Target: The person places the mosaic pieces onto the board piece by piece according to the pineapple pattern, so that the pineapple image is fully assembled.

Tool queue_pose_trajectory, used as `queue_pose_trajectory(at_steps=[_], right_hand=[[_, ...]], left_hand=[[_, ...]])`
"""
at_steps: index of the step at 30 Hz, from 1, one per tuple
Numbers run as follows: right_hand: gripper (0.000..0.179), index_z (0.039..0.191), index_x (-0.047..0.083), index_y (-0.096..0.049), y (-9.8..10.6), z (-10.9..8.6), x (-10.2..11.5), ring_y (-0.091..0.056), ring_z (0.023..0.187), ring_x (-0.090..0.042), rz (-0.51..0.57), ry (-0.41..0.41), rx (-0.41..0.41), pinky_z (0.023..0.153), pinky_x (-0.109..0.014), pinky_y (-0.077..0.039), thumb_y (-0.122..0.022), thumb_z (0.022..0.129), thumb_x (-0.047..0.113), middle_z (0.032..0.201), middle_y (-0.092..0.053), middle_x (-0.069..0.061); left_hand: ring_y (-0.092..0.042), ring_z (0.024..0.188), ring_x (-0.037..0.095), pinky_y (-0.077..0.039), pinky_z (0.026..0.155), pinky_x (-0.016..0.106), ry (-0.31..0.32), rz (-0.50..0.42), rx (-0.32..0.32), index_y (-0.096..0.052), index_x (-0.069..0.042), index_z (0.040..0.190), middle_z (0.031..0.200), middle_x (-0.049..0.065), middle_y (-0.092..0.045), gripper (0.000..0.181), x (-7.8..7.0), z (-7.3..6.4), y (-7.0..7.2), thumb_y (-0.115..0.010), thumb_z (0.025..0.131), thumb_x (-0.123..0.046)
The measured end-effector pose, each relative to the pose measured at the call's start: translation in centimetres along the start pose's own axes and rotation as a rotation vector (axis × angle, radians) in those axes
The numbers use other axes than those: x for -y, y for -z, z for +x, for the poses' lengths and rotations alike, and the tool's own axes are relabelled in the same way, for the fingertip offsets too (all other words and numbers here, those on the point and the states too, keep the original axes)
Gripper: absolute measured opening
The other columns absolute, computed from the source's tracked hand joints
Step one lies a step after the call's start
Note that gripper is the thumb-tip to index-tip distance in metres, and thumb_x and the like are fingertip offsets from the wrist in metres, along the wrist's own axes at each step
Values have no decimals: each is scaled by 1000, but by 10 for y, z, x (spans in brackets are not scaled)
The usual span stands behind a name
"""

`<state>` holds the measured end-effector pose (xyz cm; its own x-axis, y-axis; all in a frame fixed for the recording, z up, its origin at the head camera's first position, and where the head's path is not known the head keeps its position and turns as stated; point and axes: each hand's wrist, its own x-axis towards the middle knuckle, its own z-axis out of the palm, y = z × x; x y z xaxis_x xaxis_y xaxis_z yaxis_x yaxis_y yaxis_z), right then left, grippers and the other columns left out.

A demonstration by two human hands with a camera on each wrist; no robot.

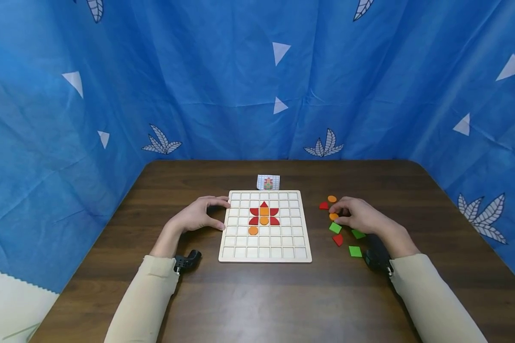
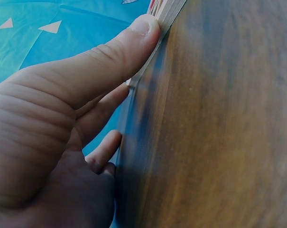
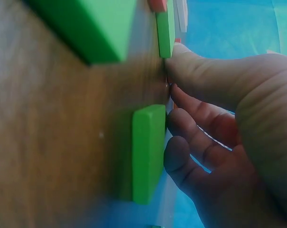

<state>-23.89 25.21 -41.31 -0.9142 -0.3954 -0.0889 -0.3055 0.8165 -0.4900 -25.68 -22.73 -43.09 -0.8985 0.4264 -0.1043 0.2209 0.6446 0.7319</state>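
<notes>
A cream grid board [image 1: 287,242] lies flat on the table. My left hand [image 1: 195,215] rests at its left edge, thumb and fingertips against the rim, fingers loosely bent. On the board, a red triangle [image 1: 263,204] tops an orange square [image 1: 263,211], with red curved pieces [image 1: 274,221] on both sides. One orange disc sits below the square, another orange disc [image 1: 253,230] one cell lower left. To the board's right, my right hand [image 1: 360,216] pinches a loose orange disc [image 1: 333,216] between thumb and fingertips, low at the tabletop; the fingers partly hide it.
Around the right hand lie another orange disc [image 1: 332,198], red pieces [image 1: 337,239] and green pieces [image 1: 355,251]. One green piece [image 3: 149,152] stands close under the fingers in the right wrist view. A small printed pattern card [image 1: 268,182] lies behind the board. Blue curtain [image 1: 236,128] backs the table.
</notes>
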Motion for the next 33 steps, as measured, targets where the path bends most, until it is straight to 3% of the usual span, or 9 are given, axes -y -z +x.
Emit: queue_pose_trajectory(at_steps=[18, 28, 33], right_hand=[[21, 117, 5, -72, -1, -2, -2, -56, 90, -20, -67, 29, -36, 80, -36, -53, -72, 97, 14, 105, -65, -7], [21, 116, 8, -72, -4, -1, 44, -59, 92, -19, -54, 99, -45, 84, -37, -56, -74, 95, 13, 103, -66, -4], [25, 118, 9, -72, -14, 3, 69, -59, 93, -18, -29, 89, -33, 86, -36, -56, -76, 94, 15, 106, -68, -3]], left_hand=[[-32, 152, 35, -26, 124, 62, -10, -8, 1, -70, -20, 131, 160, 4, -48, 57, 1, 0, 0, -91, 78, -26], [-32, 152, 36, -27, 123, 61, -9, 3, 5, -70, -19, 132, 160, 5, -47, 57, -1, 0, 1, -91, 79, -25], [-34, 151, 38, -29, 122, 62, -29, 14, 10, -70, -17, 132, 160, 8, -47, 58, 0, -1, 1, -91, 79, -26]])
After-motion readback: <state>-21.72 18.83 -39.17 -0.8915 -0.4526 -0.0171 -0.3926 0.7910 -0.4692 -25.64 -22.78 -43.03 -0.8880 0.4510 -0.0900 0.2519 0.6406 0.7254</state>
